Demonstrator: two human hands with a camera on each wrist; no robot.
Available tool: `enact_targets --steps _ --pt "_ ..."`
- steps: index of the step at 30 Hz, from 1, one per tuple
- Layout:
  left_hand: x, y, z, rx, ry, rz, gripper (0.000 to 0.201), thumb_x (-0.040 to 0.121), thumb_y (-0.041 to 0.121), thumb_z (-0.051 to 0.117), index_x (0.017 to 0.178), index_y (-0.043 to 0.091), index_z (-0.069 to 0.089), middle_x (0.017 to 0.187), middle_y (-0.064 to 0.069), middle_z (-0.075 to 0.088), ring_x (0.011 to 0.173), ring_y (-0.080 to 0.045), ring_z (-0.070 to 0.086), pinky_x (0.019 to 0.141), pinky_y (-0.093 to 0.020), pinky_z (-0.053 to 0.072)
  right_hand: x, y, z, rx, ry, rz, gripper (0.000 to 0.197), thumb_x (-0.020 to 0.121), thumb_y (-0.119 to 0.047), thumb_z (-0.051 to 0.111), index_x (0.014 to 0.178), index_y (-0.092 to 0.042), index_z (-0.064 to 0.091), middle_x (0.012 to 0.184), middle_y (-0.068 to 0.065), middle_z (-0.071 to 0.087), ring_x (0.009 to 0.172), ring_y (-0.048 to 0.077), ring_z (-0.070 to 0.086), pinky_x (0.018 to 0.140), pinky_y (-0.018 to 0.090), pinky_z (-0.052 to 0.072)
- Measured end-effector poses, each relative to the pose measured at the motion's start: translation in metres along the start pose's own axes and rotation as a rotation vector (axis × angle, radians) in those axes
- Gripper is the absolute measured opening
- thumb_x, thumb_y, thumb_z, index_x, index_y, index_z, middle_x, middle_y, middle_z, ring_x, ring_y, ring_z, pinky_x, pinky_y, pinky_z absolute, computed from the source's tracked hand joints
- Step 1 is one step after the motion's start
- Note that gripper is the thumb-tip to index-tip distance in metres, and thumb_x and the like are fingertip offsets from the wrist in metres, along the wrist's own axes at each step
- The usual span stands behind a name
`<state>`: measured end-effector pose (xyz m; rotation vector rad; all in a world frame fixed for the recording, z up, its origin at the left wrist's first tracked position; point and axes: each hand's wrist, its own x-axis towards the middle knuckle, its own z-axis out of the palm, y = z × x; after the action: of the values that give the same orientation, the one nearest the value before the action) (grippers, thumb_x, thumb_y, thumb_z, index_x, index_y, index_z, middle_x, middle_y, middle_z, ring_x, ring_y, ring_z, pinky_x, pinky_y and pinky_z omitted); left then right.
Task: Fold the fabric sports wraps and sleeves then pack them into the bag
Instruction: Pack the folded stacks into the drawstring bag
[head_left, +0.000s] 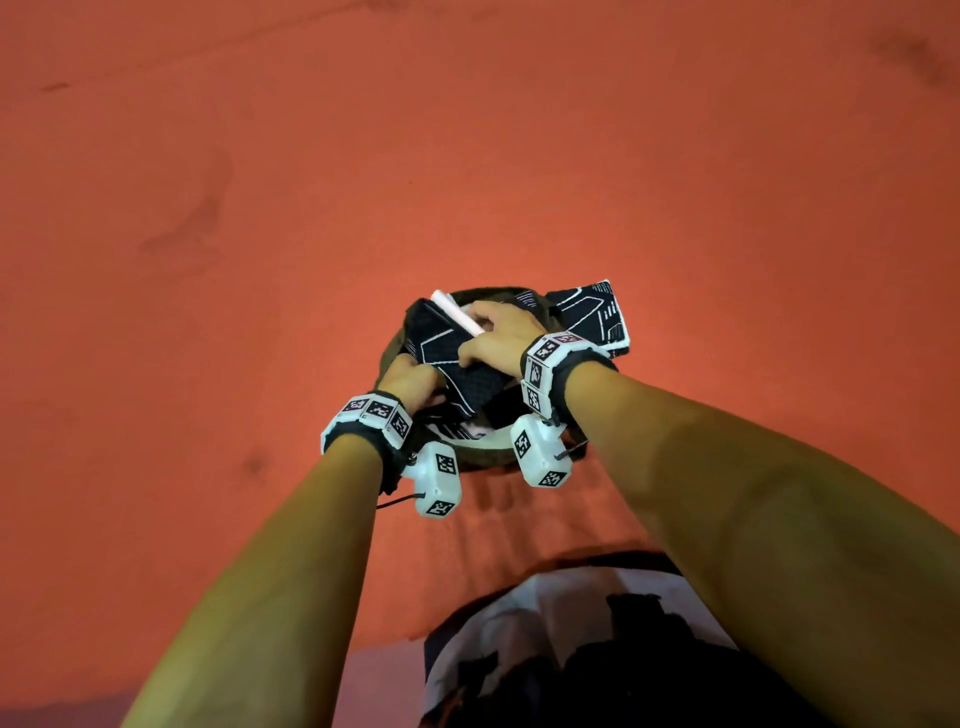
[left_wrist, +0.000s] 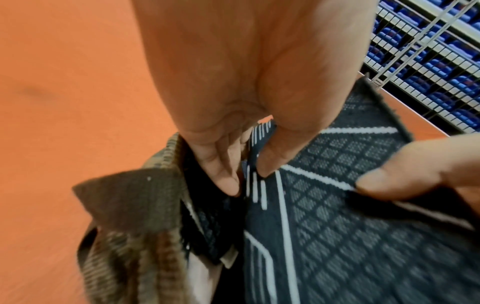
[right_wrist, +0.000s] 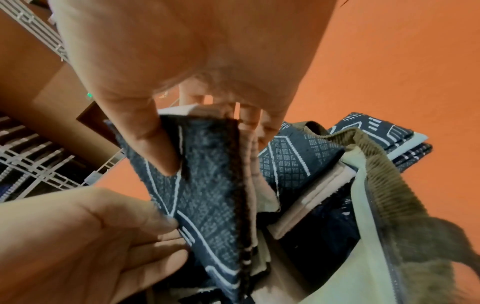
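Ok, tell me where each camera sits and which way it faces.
Head: on the head, looking down at the orange floor; both forearms, left hand and right hand over the bag.
Left wrist: along the left hand's fingers, which pinch the folded wrap.
Right wrist: along the right hand, whose thumb grips the same wrap; the left hand shows too.
All views share wrap and bag.

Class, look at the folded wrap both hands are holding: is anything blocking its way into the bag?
Partly. Another folded wrap already stands in the bag mouth, beside the held wrap; the opening otherwise looks clear.
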<state>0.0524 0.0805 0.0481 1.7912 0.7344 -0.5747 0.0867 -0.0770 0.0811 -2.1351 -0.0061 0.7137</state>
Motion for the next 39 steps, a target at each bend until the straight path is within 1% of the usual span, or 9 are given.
enact_targets --steps 5,8,12,17,19,22,26,33,39 --pt "0.011 -0.015 -0.004 0.050 0.081 -0.026 0.021 0.081 -0.009 0.053 0.088 0.011 0.056 0.086 -0.017 0.061 0.078 -0.030 0.063 0.080 -0.045 0.058 0.000 0.005 0.001 -0.195 -0.138 0.055 0.025 0.054 -0.015 0.075 0.075 -0.021 0.062 0.077 0.000 0.060 0.074 0.023 0.056 0.057 0.028 0.042" --pt "0.007 -0.012 0.000 0.157 -0.004 0.039 0.049 0.079 -0.014 0.050 0.119 0.013 0.055 0.072 -0.011 0.060 0.062 -0.024 0.058 0.064 -0.037 0.054 -0.003 0.011 -0.003 -0.359 -0.221 0.090 0.027 0.052 -0.009 0.070 0.078 -0.016 0.064 0.075 0.004 0.063 0.067 0.023 0.055 0.055 0.026 0.042" --pt "0.003 -0.006 0.002 0.285 -0.266 0.127 0.088 0.070 -0.019 0.062 0.140 0.032 0.048 0.102 -0.004 0.064 0.089 -0.019 0.063 0.068 -0.028 0.054 -0.006 0.019 -0.007 -0.473 -0.248 0.076 0.014 0.067 -0.009 0.058 0.073 -0.022 0.061 0.076 0.010 0.064 0.068 0.028 0.057 0.057 0.027 0.043" --pt "0.007 -0.010 0.009 0.529 -0.259 0.151 0.037 0.060 0.016 0.087 0.094 0.016 0.073 0.100 -0.010 0.073 0.090 -0.027 0.070 0.086 -0.043 0.059 -0.006 0.023 -0.003 -0.483 -0.097 0.039 0.028 0.080 -0.009 0.054 0.094 -0.029 0.068 0.088 0.004 0.067 0.085 0.030 0.061 0.083 0.036 0.047" --pt "0.011 -0.012 0.013 0.604 -0.195 0.195 0.048 0.056 0.035 0.090 0.095 0.012 0.074 0.126 -0.006 0.060 0.109 -0.024 0.061 0.099 -0.042 0.052 -0.006 0.024 -0.001 -0.495 -0.057 0.048 0.034 0.080 -0.006 0.052 0.096 -0.030 0.069 0.090 0.002 0.068 0.090 0.029 0.058 0.101 0.047 0.034" --pt "0.011 -0.010 0.016 0.703 -0.143 0.263 0.046 0.067 0.032 0.088 0.105 0.010 0.073 0.143 0.002 0.040 0.130 -0.020 0.041 0.112 -0.040 0.037 -0.007 0.027 -0.002 -0.399 -0.023 0.082 0.040 0.078 -0.003 0.050 0.093 -0.033 0.072 0.086 -0.002 0.068 0.089 0.027 0.060 0.092 0.041 0.040" --pt "0.005 -0.008 0.013 0.547 -0.185 0.237 0.046 0.071 0.026 0.085 0.113 0.020 0.069 0.102 0.001 0.074 0.095 -0.018 0.069 0.094 -0.036 0.055 -0.006 0.024 -0.009 -0.177 0.058 0.095 0.042 0.078 -0.004 0.054 0.091 -0.037 0.075 0.075 -0.009 0.066 0.068 0.019 0.062 0.054 0.022 0.043" --pt "0.003 -0.013 0.013 0.362 -0.082 0.214 0.028 0.072 0.027 0.086 0.096 0.019 0.075 0.086 0.002 0.077 0.083 -0.017 0.074 0.087 -0.039 0.059 -0.011 0.032 -0.009 -0.125 0.249 0.308 0.052 0.078 -0.021 0.070 0.127 -0.030 0.054 0.130 0.006 0.051 0.125 0.032 0.043 0.106 0.045 0.040" --pt "0.003 -0.019 0.018 0.292 -0.074 0.197 0.032 0.069 0.030 0.087 0.097 0.021 0.075 0.085 0.005 0.077 0.082 -0.015 0.074 0.086 -0.037 0.059 -0.028 0.055 0.001 -0.067 0.171 0.555 0.050 0.088 -0.022 0.058 0.134 -0.006 0.045 0.133 0.023 0.047 0.113 0.041 0.055 0.092 0.041 0.046"
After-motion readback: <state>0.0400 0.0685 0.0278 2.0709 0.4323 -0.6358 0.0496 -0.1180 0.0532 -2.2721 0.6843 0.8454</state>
